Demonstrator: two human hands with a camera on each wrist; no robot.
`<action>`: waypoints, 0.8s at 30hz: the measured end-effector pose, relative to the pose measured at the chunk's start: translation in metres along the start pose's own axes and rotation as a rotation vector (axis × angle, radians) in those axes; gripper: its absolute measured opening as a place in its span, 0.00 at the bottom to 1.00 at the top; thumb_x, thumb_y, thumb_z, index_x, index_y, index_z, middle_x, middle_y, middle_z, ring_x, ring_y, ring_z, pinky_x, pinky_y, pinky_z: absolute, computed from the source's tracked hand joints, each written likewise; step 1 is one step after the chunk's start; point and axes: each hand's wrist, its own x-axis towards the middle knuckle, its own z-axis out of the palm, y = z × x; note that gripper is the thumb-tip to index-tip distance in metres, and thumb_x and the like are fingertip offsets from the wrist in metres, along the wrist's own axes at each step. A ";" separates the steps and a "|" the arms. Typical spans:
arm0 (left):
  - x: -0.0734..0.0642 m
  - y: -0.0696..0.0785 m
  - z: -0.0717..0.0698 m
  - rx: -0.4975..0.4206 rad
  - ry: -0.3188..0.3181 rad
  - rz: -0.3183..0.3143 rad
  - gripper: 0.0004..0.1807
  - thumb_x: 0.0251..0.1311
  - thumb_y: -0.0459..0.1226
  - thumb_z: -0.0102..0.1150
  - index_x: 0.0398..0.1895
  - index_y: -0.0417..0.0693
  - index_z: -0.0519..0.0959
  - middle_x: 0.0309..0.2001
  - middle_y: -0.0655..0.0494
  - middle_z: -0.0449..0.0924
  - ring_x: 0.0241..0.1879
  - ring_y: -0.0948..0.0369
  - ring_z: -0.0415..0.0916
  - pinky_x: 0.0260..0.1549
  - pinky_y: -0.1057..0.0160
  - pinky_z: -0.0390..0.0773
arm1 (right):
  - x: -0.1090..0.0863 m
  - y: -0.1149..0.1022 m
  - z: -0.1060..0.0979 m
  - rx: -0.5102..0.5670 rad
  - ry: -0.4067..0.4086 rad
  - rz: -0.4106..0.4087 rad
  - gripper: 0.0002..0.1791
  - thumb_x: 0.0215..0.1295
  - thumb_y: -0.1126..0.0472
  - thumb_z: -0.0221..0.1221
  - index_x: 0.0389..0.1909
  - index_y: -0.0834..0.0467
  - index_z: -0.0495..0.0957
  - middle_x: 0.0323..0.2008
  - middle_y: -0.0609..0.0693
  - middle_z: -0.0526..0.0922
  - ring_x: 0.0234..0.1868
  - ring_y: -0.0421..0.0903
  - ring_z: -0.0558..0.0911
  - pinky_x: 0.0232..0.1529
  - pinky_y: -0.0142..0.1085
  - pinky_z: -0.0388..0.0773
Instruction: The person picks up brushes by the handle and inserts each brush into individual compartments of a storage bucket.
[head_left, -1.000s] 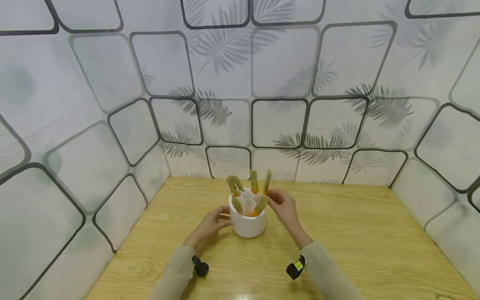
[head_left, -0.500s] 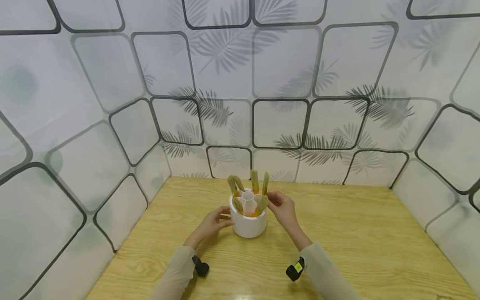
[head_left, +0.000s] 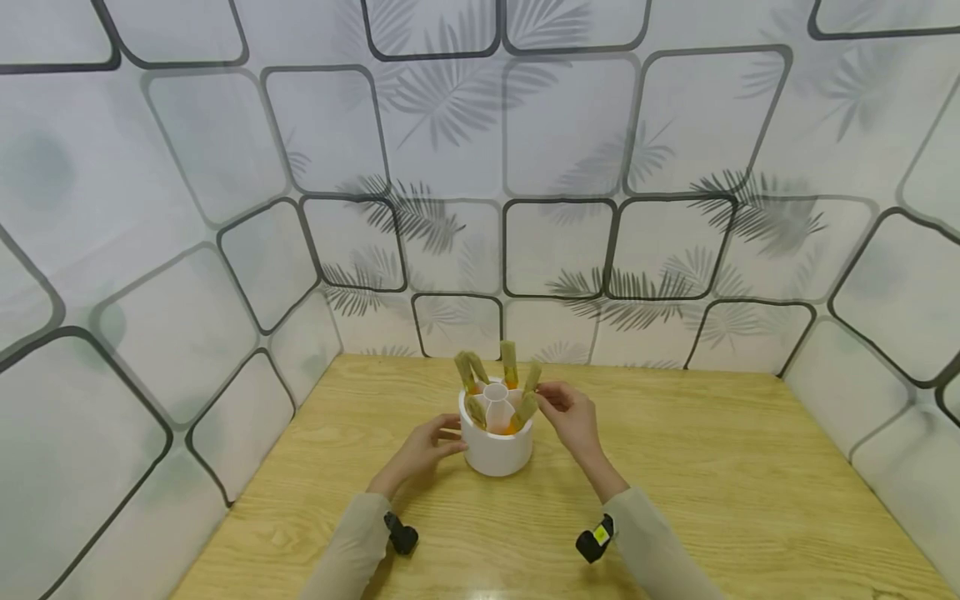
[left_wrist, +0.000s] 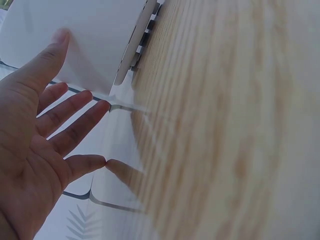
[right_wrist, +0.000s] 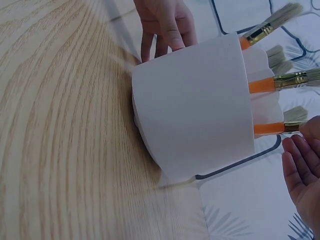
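A white round holder (head_left: 498,454) with divided compartments and a central tube (head_left: 496,392) stands upright on the wooden table. Several paintbrushes with orange handles stand in it, bristles up, among them a back one (head_left: 509,360) and a front-right one (head_left: 524,410). My left hand (head_left: 422,450) is at the holder's left side, fingers extended; in the left wrist view its thumb (left_wrist: 61,40) lies against the white wall. At the right rim, my right hand (head_left: 572,417) pinches a paintbrush (head_left: 532,375) leaning right. In the right wrist view its thumb overlaps a brush's metal ferrule (right_wrist: 291,126).
The wood-grained table (head_left: 712,483) extends around the holder. Patterned white sheeting (head_left: 562,167) rises behind the table and along both sides. A small black camera is strapped to each wrist, the left one (head_left: 403,536) and the right one (head_left: 595,540).
The back-right brush has tilted further right and shows shorter, its tip lower. My right hand has shifted slightly right. My left hand and the holder stay in place.
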 end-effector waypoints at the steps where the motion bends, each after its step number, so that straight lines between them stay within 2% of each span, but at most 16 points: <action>1: 0.000 0.000 0.000 -0.006 0.001 0.001 0.29 0.58 0.44 0.61 0.62 0.45 0.67 0.55 0.41 0.74 0.50 0.45 0.76 0.48 0.55 0.78 | 0.000 0.001 -0.001 0.001 0.002 -0.004 0.10 0.57 0.61 0.64 0.39 0.61 0.82 0.35 0.56 0.85 0.32 0.38 0.81 0.34 0.25 0.79; 6: 0.000 -0.001 0.001 -0.029 0.013 -0.001 0.27 0.59 0.38 0.60 0.61 0.41 0.67 0.55 0.37 0.73 0.50 0.41 0.75 0.49 0.50 0.77 | 0.000 0.003 -0.003 0.000 0.015 -0.012 0.09 0.58 0.62 0.64 0.39 0.60 0.82 0.34 0.56 0.85 0.32 0.39 0.81 0.34 0.26 0.79; 9: -0.004 0.014 -0.002 -0.028 -0.006 -0.006 0.27 0.60 0.35 0.58 0.62 0.37 0.66 0.55 0.34 0.71 0.51 0.38 0.73 0.49 0.47 0.76 | -0.002 -0.007 -0.005 0.005 0.023 -0.009 0.09 0.58 0.65 0.63 0.39 0.62 0.81 0.34 0.58 0.85 0.33 0.40 0.82 0.34 0.24 0.78; 10: -0.004 0.014 -0.002 -0.023 -0.008 -0.007 0.27 0.60 0.36 0.58 0.62 0.37 0.66 0.55 0.34 0.71 0.51 0.38 0.73 0.50 0.48 0.76 | -0.003 -0.012 -0.007 0.008 0.023 -0.007 0.09 0.58 0.66 0.63 0.40 0.64 0.81 0.34 0.59 0.84 0.33 0.42 0.82 0.34 0.24 0.78; 14: -0.003 0.007 -0.002 -0.005 -0.010 -0.005 0.28 0.60 0.41 0.59 0.62 0.41 0.67 0.55 0.38 0.73 0.50 0.42 0.75 0.49 0.51 0.77 | -0.008 -0.034 -0.012 0.009 0.008 0.016 0.10 0.59 0.69 0.61 0.41 0.68 0.80 0.35 0.62 0.83 0.36 0.54 0.82 0.34 0.23 0.77; 16: 0.000 -0.004 0.000 0.002 0.006 -0.004 0.29 0.59 0.44 0.59 0.62 0.43 0.67 0.55 0.41 0.73 0.50 0.44 0.75 0.49 0.53 0.77 | -0.008 -0.034 -0.013 0.005 0.007 0.011 0.10 0.59 0.68 0.61 0.41 0.67 0.80 0.35 0.62 0.83 0.36 0.55 0.81 0.33 0.22 0.76; 18: 0.000 -0.004 0.000 0.005 0.009 -0.007 0.28 0.59 0.43 0.59 0.62 0.42 0.67 0.55 0.41 0.73 0.50 0.44 0.76 0.49 0.53 0.77 | -0.008 -0.034 -0.013 0.002 0.008 0.012 0.09 0.59 0.68 0.61 0.40 0.67 0.80 0.35 0.61 0.83 0.36 0.54 0.81 0.33 0.22 0.77; 21: -0.002 0.002 0.000 0.013 0.015 0.001 0.27 0.60 0.40 0.58 0.61 0.39 0.67 0.54 0.38 0.73 0.50 0.42 0.75 0.48 0.53 0.78 | -0.008 -0.032 -0.014 -0.001 0.011 0.009 0.09 0.59 0.68 0.61 0.40 0.67 0.80 0.35 0.61 0.83 0.36 0.54 0.82 0.34 0.23 0.77; 24: -0.004 0.015 -0.001 0.003 0.010 -0.002 0.27 0.61 0.36 0.58 0.61 0.36 0.66 0.54 0.34 0.72 0.50 0.38 0.73 0.50 0.48 0.76 | -0.009 -0.030 -0.015 -0.009 0.010 0.000 0.10 0.59 0.68 0.61 0.40 0.67 0.80 0.36 0.61 0.84 0.36 0.54 0.82 0.34 0.24 0.77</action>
